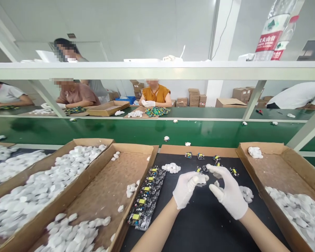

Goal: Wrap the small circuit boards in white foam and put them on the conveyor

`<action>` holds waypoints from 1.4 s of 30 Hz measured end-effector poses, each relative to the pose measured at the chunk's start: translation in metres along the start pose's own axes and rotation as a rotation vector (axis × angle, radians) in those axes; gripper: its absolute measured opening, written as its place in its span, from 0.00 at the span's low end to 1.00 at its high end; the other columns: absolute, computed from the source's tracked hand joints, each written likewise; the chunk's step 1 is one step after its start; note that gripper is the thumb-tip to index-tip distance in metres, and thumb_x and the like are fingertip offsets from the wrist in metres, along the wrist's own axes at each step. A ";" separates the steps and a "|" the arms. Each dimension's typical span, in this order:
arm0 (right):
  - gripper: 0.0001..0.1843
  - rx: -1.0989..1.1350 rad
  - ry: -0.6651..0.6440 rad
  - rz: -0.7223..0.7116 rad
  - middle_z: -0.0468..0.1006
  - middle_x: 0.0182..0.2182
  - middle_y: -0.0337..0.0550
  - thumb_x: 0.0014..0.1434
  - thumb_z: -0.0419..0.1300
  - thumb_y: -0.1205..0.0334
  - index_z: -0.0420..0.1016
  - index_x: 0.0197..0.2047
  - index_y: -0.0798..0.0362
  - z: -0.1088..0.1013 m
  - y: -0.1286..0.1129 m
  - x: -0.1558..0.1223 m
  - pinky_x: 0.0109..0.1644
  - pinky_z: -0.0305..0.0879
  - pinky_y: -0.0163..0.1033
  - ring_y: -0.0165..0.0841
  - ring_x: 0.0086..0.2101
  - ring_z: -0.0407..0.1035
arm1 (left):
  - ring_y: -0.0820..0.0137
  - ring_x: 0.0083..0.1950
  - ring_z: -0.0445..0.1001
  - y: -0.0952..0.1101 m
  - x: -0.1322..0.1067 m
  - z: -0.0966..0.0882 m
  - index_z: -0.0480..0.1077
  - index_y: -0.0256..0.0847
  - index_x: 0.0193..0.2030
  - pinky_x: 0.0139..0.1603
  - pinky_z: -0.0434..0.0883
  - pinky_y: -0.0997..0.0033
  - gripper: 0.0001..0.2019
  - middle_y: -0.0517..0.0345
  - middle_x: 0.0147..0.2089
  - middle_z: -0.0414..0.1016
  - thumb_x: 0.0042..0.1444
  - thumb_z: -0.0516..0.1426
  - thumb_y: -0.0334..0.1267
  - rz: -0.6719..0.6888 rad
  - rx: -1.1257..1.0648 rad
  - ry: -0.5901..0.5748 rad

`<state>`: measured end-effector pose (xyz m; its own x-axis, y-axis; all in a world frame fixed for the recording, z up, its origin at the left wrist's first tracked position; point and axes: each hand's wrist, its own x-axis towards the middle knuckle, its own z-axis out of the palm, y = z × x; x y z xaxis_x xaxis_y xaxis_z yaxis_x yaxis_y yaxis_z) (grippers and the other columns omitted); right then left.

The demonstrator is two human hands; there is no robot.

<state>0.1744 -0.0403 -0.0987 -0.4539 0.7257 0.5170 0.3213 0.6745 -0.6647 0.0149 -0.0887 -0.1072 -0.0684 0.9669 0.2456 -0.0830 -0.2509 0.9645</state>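
Both my hands wear white gloves and hover over a black mat [204, 224]. My left hand [187, 189] is closed around a small white plastic piece, its fingertips near the right hand. My right hand [229, 192] has its thumb and forefinger curled in a pinch close to another small white piece; what it holds is hard to make out. A row of green circuit boards [147, 197] with yellow parts lies left of my hands. Several loose small boards [215, 161] and a little heap of white pieces [171, 167] lie beyond them.
Cardboard trays [94, 196] of white plastic shells stand left, another tray [278, 175] right. A green conveyor [147, 131] runs across behind the mat. Beyond it several people sit working at boards. A shelf [157, 66] overhead carries water bottles [271, 31].
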 end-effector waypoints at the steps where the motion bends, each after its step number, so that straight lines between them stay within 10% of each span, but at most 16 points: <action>1: 0.25 -0.058 0.005 -0.090 0.72 0.48 0.50 0.53 0.60 0.58 0.67 0.55 0.50 0.001 -0.002 0.003 0.50 0.65 0.48 0.42 0.46 0.67 | 0.63 0.34 0.74 -0.001 0.001 -0.001 0.75 0.32 0.29 0.39 0.71 0.65 0.35 0.46 0.33 0.78 0.47 0.50 0.68 -0.009 -0.003 -0.026; 7: 0.18 -0.134 -0.144 -0.272 0.77 0.40 0.46 0.52 0.60 0.67 0.75 0.47 0.47 0.016 -0.012 0.016 0.47 0.68 0.46 0.39 0.42 0.70 | 0.69 0.26 0.70 -0.019 0.008 0.000 0.73 0.34 0.25 0.33 0.69 0.69 0.40 0.52 0.21 0.72 0.54 0.35 0.68 -0.203 -0.102 0.081; 17: 0.15 -0.376 -0.032 0.352 0.76 0.50 0.40 0.59 0.53 0.61 0.75 0.47 0.49 0.032 0.060 0.120 0.57 0.61 0.37 0.35 0.51 0.68 | 0.74 0.20 0.68 -0.024 0.021 0.001 0.73 0.31 0.37 0.25 0.67 0.73 0.34 0.50 0.29 0.74 0.58 0.36 0.57 -0.472 0.137 -0.013; 23: 0.15 -0.533 -0.077 0.562 0.71 0.51 0.49 0.62 0.55 0.58 0.71 0.50 0.54 0.025 0.123 0.164 0.54 0.62 0.50 0.38 0.49 0.67 | 0.62 0.46 0.71 -0.013 0.013 -0.010 0.74 0.42 0.36 0.55 0.63 0.60 0.13 0.53 0.40 0.76 0.56 0.50 0.42 -0.268 0.506 0.159; 30: 0.13 -0.498 -0.182 0.526 0.74 0.50 0.46 0.61 0.54 0.62 0.74 0.47 0.51 0.002 0.126 0.151 0.56 0.61 0.43 0.36 0.49 0.68 | 0.55 0.63 0.57 -0.027 0.025 -0.039 0.57 0.38 0.62 0.62 0.54 0.52 0.30 0.41 0.63 0.58 0.51 0.55 0.29 -0.273 1.340 0.438; 36: 0.15 -0.384 -0.291 0.429 0.77 0.48 0.40 0.57 0.53 0.60 0.78 0.43 0.48 -0.016 0.081 0.093 0.55 0.60 0.37 0.37 0.50 0.68 | 0.55 0.54 0.66 -0.029 0.026 -0.047 0.68 0.38 0.51 0.50 0.64 0.57 0.15 0.41 0.48 0.69 0.58 0.50 0.31 -0.337 1.395 0.345; 42: 0.29 -0.069 -0.544 0.638 0.73 0.15 0.32 0.46 0.55 0.71 0.70 0.53 0.51 -0.010 0.048 0.030 0.29 0.65 0.37 0.33 0.19 0.70 | 0.57 0.46 0.69 -0.020 0.025 -0.056 0.73 0.40 0.43 0.43 0.66 0.62 0.11 0.44 0.42 0.70 0.59 0.51 0.38 -0.359 1.362 0.362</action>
<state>0.1847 0.0149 -0.1092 -0.5000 0.8159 -0.2903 0.6940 0.1770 -0.6979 -0.0406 -0.0620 -0.1260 -0.5064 0.8513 0.1372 0.8259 0.4332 0.3609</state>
